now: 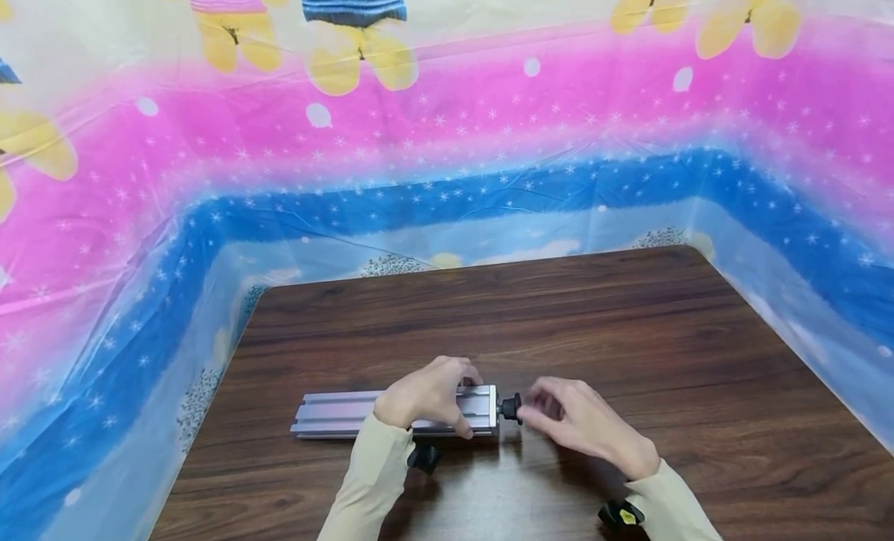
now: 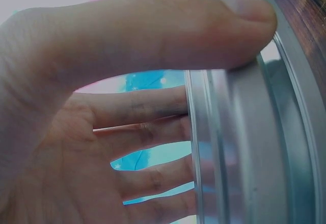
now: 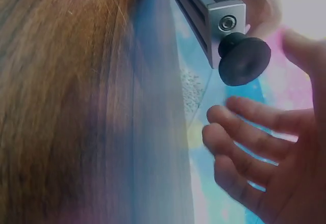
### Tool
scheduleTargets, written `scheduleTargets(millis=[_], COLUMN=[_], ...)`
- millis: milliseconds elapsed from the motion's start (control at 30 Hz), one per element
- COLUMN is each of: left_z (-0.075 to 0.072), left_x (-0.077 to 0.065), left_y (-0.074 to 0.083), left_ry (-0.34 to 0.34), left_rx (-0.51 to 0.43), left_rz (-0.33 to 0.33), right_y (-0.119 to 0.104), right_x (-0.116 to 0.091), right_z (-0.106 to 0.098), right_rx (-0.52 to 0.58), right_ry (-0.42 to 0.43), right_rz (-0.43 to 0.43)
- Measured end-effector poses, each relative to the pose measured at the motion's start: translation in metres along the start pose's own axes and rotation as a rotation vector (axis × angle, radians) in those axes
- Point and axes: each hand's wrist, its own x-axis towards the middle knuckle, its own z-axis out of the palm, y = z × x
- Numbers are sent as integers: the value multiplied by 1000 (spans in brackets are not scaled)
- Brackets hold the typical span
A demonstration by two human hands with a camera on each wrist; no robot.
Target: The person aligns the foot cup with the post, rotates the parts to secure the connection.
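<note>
A silver aluminium profile (image 1: 335, 413) with long grooves lies on the table. My left hand (image 1: 433, 393) grips it near its right end; in the left wrist view the thumb (image 2: 168, 30) lies across one face and the fingers reach the opposite side. From the end plate (image 3: 216, 40) sticks out a black levelling foot (image 3: 245, 62) with a round base; a socket-head screw (image 3: 227, 23) sits beside it. My right hand (image 1: 583, 421) is beside the foot, its fingers loosely bent. The right wrist view shows a gap between these fingers and the foot, with nothing held.
The dark wood-grain table (image 1: 489, 324) has its far edge behind the profile. A printed pink and blue curtain (image 1: 433, 137) surrounds the table. A black wrist device (image 1: 424, 457) sits at my left sleeve and another (image 1: 620, 516) at my right.
</note>
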Motion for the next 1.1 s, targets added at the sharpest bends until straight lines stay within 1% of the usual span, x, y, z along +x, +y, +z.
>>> scheduleTargets(millis=[200, 333, 533, 667, 767, 867, 1100], left_z=[-1, -1, -2, -2, -2, -2, 0], left_x=[0, 0, 0, -1, -1, -2, -1], left_y=[-1, -1, -1, -1, -1, 0, 0], left_ry=[4, 5, 5, 3, 3, 4, 6], left_rx=[-1, -6, -10, -14, -16, -17, -1], left_rz=[7, 10, 12, 14, 16, 15, 13], right_y=[1, 3, 4, 3, 2, 2, 3], right_x=[-1, 0, 2, 5, 7, 8, 8], right_z=[3, 5, 5, 6, 7, 8, 9], right_rx=[27, 17, 20, 27, 11, 8, 49], right_ry=[32, 46, 9, -7, -7, -22, -62], right_rz=[-132, -167, -119, -104, -93, -64, -17])
